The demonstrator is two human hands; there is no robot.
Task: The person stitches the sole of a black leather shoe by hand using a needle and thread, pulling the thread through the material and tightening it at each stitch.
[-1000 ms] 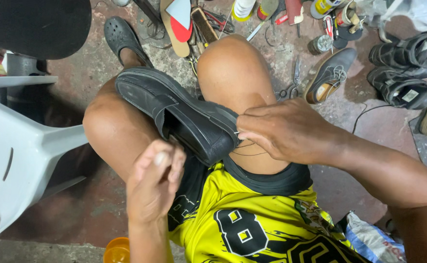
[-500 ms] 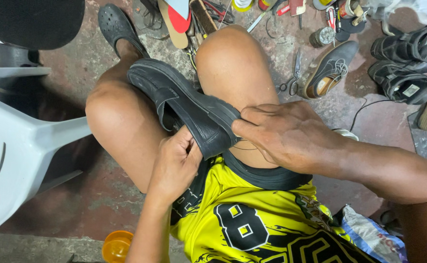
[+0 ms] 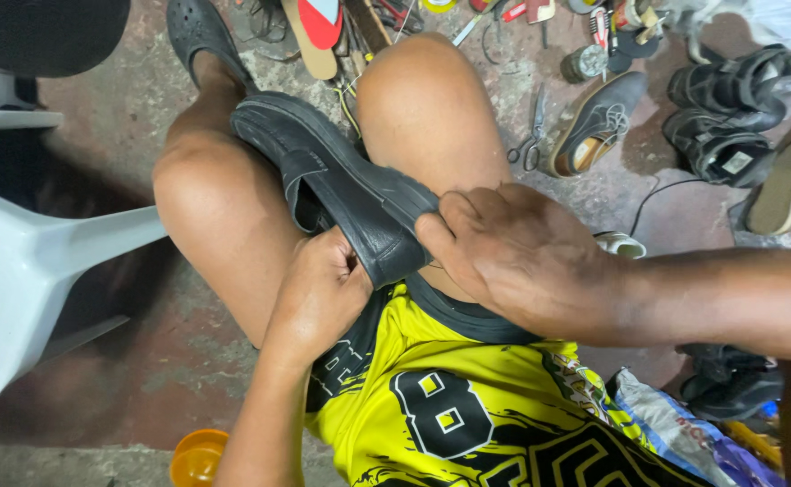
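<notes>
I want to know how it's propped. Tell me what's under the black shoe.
The black shoe lies across the person's bare thighs, wedged between both knees. The left hand presses beneath its near end; the right hand grips its edge. The sole's underside and the left fingertips are hidden.

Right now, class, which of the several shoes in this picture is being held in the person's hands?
The black shoe lying across the knees, gripped at its near end by the left hand and right hand. The other shoes lie untouched on the floor.

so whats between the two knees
In the head view, a black shoe lies between the knees, its heel end gripped by the left hand and right hand.
</notes>
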